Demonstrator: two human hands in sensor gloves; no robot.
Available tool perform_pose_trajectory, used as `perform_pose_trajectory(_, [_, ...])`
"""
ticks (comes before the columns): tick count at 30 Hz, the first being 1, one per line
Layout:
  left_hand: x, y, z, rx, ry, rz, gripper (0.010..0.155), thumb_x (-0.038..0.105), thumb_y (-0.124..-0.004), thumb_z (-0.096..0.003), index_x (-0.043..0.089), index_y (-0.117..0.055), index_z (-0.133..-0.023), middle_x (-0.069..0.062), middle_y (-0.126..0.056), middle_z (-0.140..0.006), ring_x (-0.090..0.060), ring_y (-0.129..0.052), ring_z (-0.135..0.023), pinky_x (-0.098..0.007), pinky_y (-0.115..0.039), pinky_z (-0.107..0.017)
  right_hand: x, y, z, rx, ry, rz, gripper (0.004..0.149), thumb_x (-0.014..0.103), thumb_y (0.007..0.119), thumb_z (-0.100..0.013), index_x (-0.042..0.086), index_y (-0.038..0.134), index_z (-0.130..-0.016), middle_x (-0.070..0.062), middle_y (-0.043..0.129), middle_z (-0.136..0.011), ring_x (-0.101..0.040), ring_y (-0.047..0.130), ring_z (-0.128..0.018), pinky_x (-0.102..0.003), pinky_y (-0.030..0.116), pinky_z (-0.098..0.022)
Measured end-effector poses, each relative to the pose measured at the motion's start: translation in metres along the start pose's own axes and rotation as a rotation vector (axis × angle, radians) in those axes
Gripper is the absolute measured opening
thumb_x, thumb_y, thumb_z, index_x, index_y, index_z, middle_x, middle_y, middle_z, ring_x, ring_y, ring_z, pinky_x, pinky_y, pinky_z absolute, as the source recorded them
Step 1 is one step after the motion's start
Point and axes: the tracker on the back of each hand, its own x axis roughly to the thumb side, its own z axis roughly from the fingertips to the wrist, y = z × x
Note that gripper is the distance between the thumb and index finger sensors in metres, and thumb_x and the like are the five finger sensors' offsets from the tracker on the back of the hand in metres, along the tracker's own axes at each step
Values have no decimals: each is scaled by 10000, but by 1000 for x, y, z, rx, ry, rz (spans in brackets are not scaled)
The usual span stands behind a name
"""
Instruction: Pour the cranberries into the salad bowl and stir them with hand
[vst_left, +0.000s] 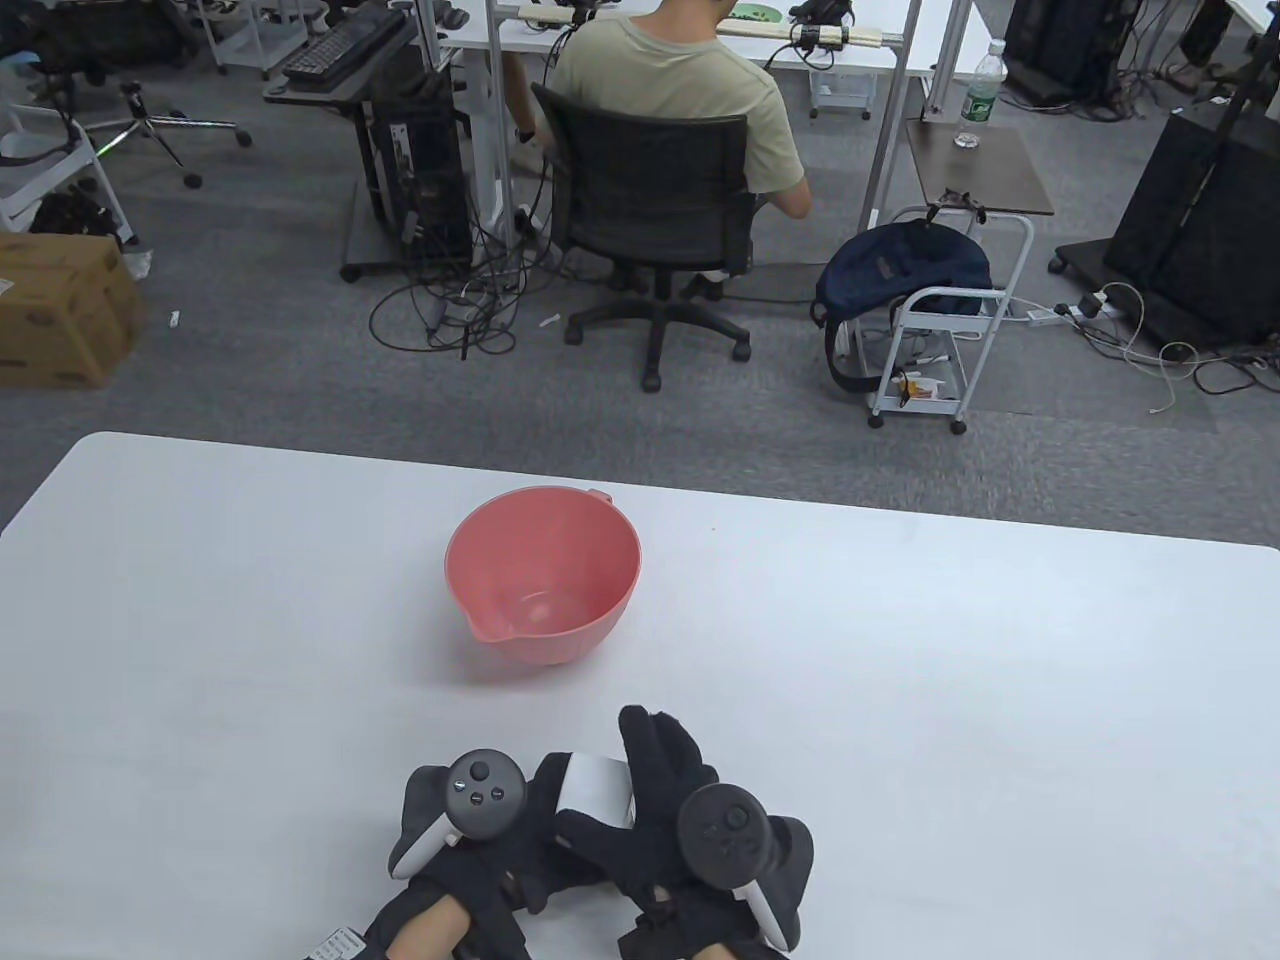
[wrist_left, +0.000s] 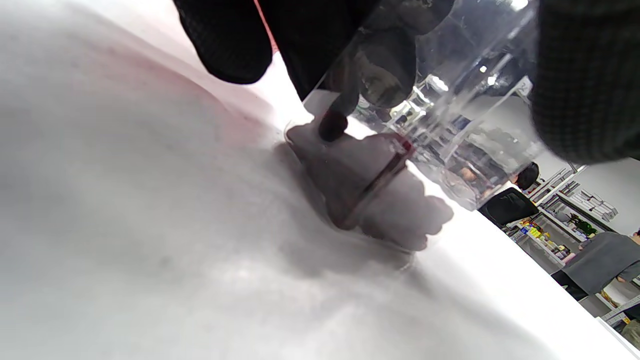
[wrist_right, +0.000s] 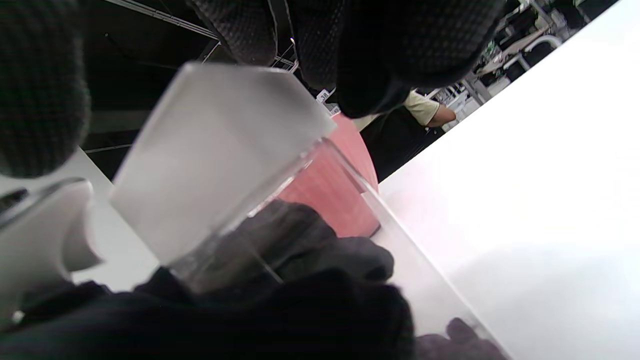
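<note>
Counts: one pink salad bowl (vst_left: 543, 575), one clear container with a white lid (vst_left: 595, 790), two gloved hands, each with one tracker.
Bowl: stands upright near the table's middle, spout toward the near-left; inside looks bare.
Container: held low at the near edge of the white table (vst_left: 1000, 700), well apart from the bowl, between both hands.
Cranberries: a dark red bit (wrist_left: 332, 125) shows at the container's bottom in the left wrist view; how many I cannot tell.
Left hand (vst_left: 470, 850): fingers curled around the container's side.
Right hand (vst_left: 690, 810): fingers wrapped over the lid end, thumb on the other side.
Surface: smooth, white, with rounded corners.
Room: grey carpet; a person seated in a black office chair (vst_left: 655, 215) with back turned, a cardboard box (vst_left: 60, 310), a white cart (vst_left: 945, 320) with a dark bag (vst_left: 900, 270) on it, and cables.
Only in wrist views: the clear walls, its base resting tilted on the table, and the frosted lid (wrist_right: 215, 160) with the bowl behind.
</note>
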Motion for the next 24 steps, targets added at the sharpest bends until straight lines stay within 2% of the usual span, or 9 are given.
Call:
perform_pose_trajectory(3, [1,0,0,4,6,-12,1033,773,-973,-305,399,-340,-1031,220,-702,-1143,-89,-826,-1042,-428,-679,-780,11,6,-1,-10,-9,93,932,841,886,-277,344,660,-1033,-37,752,-1056,-194,926,-561,-269,853,-355])
perform_pose_trajectory(6, [-1,0,-1,0,7,0,1032,773,-975,-300,398,-347,-1029,215,-708,-1141,-92,-832,-1037,-432,-679,-779,21,8,-3,32,-33,153,814,785,879,-315,351,735,-990,-8,783,-1040,-238,899,-617,-299,840,-409])
perform_pose_trajectory(8, [0,0,-1,-7,4,-9,1031,778,-973,-302,398,-349,-1030,214,-710,-1141,-91,-833,-1037,-435,-678,-780,22,7,-6,116,-21,101,771,732,898,-351,348,731,-999,-31,728,-1084,-313,855,-715,-365,820,-491])
perform_pose_trajectory(11, [0,0,-2,-14,1,-13,1031,787,-970,-300,400,-353,-1031,216,-715,-1140,-90,-833,-1037,-436,-677,-781,20,8,-7,165,-31,7,739,668,928,-382,339,718,-1010,-96,639,-1131,-400,767,-817,-458,767,-572])
perform_pose_trajectory(19, [0,0,-3,-24,4,-6,1030,791,-972,-295,401,-364,-1030,212,-723,-1138,-93,-837,-1035,-439,-677,-782,19,11,-9,177,-122,-17,599,585,936,-409,401,767,-953,-71,573,-1176,-426,694,-904,-515,720,-641])
perform_pose_trajectory(24, [1,1,-4,-26,-2,-11,1029,791,-973,-297,398,-368,-1031,208,-725,-1138,-98,-839,-1034,-443,-675,-783,14,12,-11,210,-180,-87,503,468,969,-415,436,819,-894,4,569,-1195,-382,670,-975,-567,656,-690])
